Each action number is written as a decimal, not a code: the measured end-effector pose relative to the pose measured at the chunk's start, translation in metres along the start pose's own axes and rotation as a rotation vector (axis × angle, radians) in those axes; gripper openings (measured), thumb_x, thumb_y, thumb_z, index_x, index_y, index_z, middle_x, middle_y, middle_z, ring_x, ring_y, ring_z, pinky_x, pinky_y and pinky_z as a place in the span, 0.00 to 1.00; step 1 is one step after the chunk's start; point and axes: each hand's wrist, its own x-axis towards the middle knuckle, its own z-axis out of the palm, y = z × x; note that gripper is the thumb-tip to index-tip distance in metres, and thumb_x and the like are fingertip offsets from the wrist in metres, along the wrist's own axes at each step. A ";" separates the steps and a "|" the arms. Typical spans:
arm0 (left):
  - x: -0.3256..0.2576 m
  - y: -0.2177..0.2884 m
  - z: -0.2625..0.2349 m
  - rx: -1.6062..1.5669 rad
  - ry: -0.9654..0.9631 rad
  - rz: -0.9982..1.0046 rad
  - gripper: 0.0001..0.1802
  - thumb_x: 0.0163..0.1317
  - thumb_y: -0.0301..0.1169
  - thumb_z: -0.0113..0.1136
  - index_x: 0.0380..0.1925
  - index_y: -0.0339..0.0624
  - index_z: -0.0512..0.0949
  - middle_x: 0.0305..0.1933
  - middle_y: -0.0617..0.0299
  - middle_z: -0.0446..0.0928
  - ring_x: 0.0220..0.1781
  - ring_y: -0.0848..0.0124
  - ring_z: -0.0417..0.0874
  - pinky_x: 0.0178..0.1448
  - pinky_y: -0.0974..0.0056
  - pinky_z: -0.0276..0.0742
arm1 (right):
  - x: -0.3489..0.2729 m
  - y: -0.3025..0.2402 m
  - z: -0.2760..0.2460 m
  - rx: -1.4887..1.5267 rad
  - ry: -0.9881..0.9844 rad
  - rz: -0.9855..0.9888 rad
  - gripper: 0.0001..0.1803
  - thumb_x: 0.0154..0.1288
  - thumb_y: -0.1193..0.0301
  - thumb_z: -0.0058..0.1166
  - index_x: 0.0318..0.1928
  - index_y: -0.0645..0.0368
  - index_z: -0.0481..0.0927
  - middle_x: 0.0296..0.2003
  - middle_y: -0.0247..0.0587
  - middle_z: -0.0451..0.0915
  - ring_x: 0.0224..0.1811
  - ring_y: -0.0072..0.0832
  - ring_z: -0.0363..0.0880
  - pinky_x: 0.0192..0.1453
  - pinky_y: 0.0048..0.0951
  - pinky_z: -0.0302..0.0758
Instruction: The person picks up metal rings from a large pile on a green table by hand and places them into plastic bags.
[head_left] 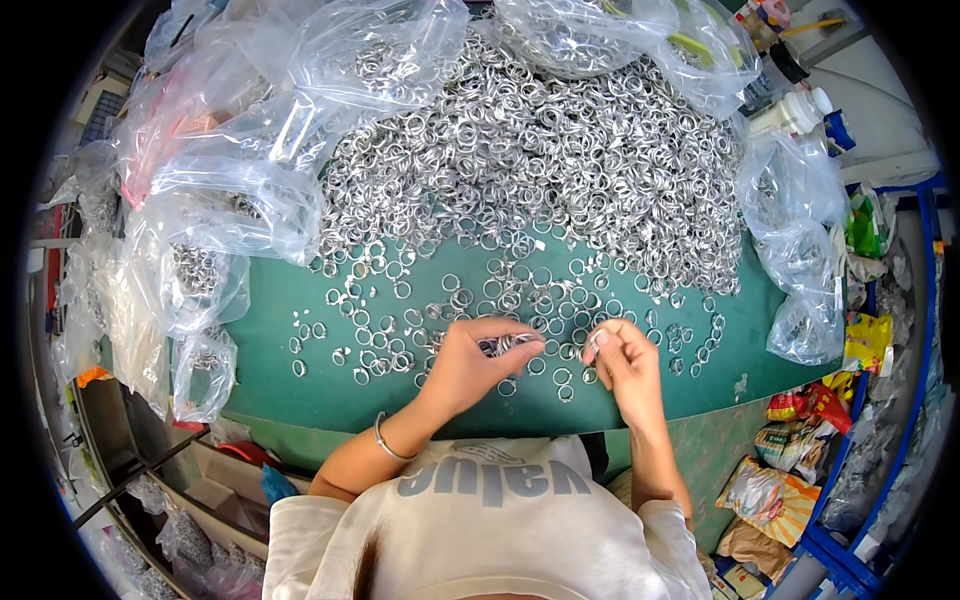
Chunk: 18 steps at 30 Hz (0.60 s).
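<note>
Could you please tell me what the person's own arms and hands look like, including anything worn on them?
The left hand and right hand are ungloved. A slim, silver-coloured bangle circles the left wrist; none shows on the right. Short, off-white sleeves leave both forearms uncovered.

Two hands, the left hand (488, 358) and the right hand (626, 366), and one bracelet (384, 442) show at one green tabletop (285, 340). One far heap of rings (560, 150) defies counting; dozens of loose rings (402, 362) lie nearer. Several clear bags (225, 190) lie left, one white bottle (797, 110) far right.
</note>
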 end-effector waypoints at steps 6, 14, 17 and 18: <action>-0.002 -0.015 -0.004 -1.065 -0.285 -0.562 0.18 0.65 0.42 0.50 0.42 0.39 0.76 0.41 0.53 0.79 0.34 0.67 0.82 0.27 0.69 0.79 | 0.014 -0.009 -0.013 0.105 0.028 0.063 0.09 0.66 0.73 0.47 0.33 0.65 0.77 0.32 0.38 0.78 0.17 0.13 0.64 0.21 0.14 0.60; 0.000 -0.005 0.014 -1.150 -0.183 -0.752 0.19 0.64 0.42 0.49 0.44 0.38 0.74 0.42 0.55 0.78 0.44 0.62 0.81 0.49 0.56 0.80 | -0.016 -0.039 0.032 -0.480 -0.062 -0.303 0.12 0.49 0.85 0.57 0.36 0.62 0.80 0.35 0.38 0.76 0.34 0.23 0.74 0.33 0.20 0.70; 0.001 -0.010 0.018 -1.248 -0.199 -0.740 0.17 0.64 0.40 0.50 0.43 0.37 0.75 0.41 0.52 0.78 0.40 0.62 0.82 0.47 0.57 0.81 | -0.015 -0.044 0.024 -0.494 -0.090 -0.308 0.14 0.48 0.84 0.59 0.38 0.61 0.80 0.35 0.37 0.76 0.32 0.22 0.74 0.31 0.20 0.69; -0.001 -0.016 0.016 -1.231 -0.225 -0.705 0.17 0.64 0.40 0.50 0.43 0.37 0.75 0.41 0.52 0.78 0.39 0.63 0.82 0.46 0.57 0.81 | -0.012 -0.044 0.018 -0.481 -0.114 -0.310 0.14 0.48 0.84 0.59 0.38 0.61 0.80 0.35 0.37 0.76 0.30 0.22 0.74 0.30 0.20 0.69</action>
